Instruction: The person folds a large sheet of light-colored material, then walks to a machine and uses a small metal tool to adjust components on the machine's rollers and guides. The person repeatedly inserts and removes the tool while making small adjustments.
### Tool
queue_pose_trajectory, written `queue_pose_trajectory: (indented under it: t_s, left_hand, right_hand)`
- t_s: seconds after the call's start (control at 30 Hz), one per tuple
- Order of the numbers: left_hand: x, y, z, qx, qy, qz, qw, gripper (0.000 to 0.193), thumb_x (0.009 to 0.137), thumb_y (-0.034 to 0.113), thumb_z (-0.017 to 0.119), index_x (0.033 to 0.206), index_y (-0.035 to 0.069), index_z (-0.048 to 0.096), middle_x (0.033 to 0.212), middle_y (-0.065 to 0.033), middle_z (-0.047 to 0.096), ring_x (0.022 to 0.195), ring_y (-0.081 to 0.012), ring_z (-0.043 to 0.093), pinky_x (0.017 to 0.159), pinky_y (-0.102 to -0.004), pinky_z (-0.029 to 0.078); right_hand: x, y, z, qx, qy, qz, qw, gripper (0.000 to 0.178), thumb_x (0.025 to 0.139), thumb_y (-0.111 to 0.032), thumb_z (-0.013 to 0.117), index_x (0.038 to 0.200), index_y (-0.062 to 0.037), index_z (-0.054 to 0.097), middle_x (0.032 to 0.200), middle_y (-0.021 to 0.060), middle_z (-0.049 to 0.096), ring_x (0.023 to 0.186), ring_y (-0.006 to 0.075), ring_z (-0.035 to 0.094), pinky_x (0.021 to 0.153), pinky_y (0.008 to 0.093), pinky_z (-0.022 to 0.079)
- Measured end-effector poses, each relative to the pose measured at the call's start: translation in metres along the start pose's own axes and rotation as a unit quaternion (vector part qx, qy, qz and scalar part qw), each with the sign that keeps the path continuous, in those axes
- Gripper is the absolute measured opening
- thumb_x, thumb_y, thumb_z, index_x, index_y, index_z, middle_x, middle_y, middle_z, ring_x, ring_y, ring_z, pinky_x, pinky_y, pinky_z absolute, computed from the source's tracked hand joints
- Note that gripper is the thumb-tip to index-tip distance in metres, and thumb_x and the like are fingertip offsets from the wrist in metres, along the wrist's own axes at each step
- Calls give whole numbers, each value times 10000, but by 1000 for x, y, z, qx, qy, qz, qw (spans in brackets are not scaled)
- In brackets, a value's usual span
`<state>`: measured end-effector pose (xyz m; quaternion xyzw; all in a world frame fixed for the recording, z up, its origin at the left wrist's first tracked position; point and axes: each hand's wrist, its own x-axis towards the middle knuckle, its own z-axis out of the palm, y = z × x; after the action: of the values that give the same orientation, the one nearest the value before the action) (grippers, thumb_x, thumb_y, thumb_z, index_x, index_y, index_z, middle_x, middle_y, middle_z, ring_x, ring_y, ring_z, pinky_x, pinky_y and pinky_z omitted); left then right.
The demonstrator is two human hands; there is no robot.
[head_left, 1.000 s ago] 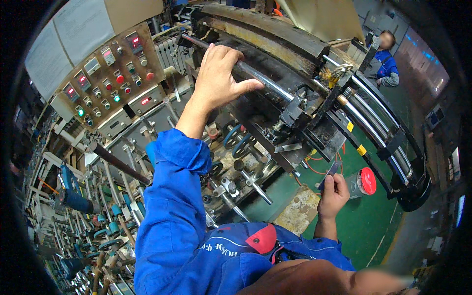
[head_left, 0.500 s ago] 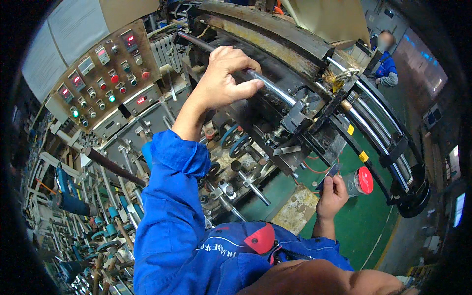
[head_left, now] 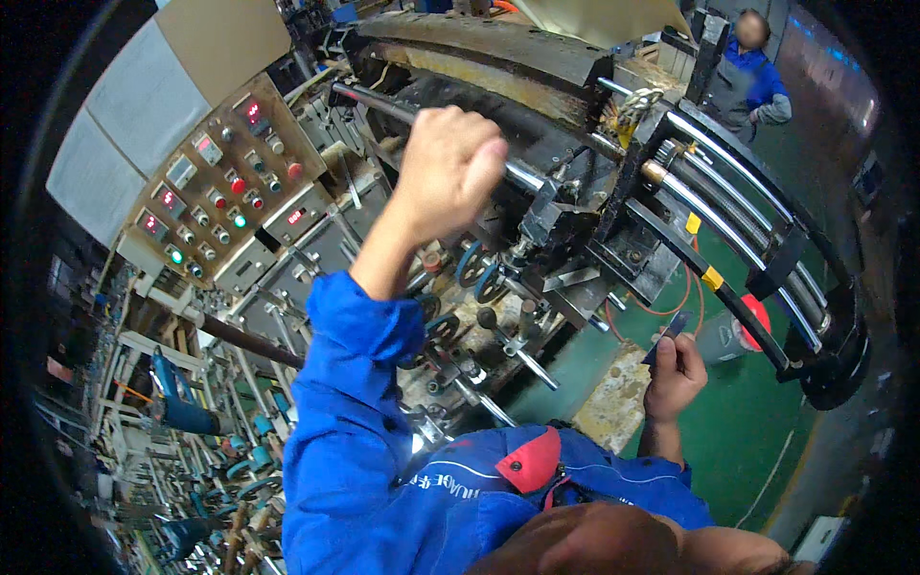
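In front of me a polished metal rod [head_left: 525, 175] runs along the black machine frame. My left hand [head_left: 448, 172] is closed in a fist around it, thumb folded over. At the right, lower down, my right hand [head_left: 677, 379] is closed and pinches a small, thin, dark flat piece [head_left: 669, 335] between thumb and fingers; its kind is not clear. The piece points up, above a worn, stained board [head_left: 613, 395]. The rod's right end meets a dark clamp block [head_left: 554, 222] on the machine.
A control panel [head_left: 225, 187] with lit displays and buttons stands at left. Chrome rollers [head_left: 719, 220] in a black frame extend right. A bucket with a red lid [head_left: 755, 323] sits on the green floor. A person in blue [head_left: 752, 86] stands far right. Rods and wheels [head_left: 489, 278] lie below.
My left hand has gone from a looser hold, thumb along the rod, to a tight fist. My right hand still holds the flat piece. The whole view has shifted slightly.
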<state>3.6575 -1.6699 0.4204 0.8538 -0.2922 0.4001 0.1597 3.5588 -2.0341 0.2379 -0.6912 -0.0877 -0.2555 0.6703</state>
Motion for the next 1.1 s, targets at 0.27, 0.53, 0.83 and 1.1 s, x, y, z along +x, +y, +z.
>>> queue_pose_trajectory:
  t_s: [0.27,0.53,0.83,1.1]
  left_hand:
    - [9,-50,-28,28,-80,38,996,510,916,560,622,948,51,644,885,-134,571,871,-358,524,796,-432,383]
    - [2,-21,-28,-18,-140,43,989,503,925,520,614,1026,29,648,925,-152,551,891,-368,510,821,-434,383]
    - [1,-90,-48,92,-173,-5,981,338,826,262,612,1065,25,638,1047,-176,619,1037,-395,563,957,-460,442]
    - [-15,-69,-35,150,-68,-20,986,318,833,105,706,1142,52,657,1117,-146,688,1087,-361,664,1077,-440,492]
  right_hand:
    - [10,11,-8,-19,-7,-1,1000,201,995,-151,682,952,45,693,812,44,593,768,121,537,679,276,432]
    - [4,54,-13,43,41,79,995,148,1012,-68,628,1069,51,695,857,-1,607,709,49,513,628,217,416]
    - [4,104,-31,-79,28,-21,996,207,976,-37,673,1147,68,724,984,59,726,798,91,650,696,238,516]
    - [0,105,-52,-68,-4,-26,997,210,965,-41,685,1145,61,726,910,19,677,747,65,589,661,236,470]
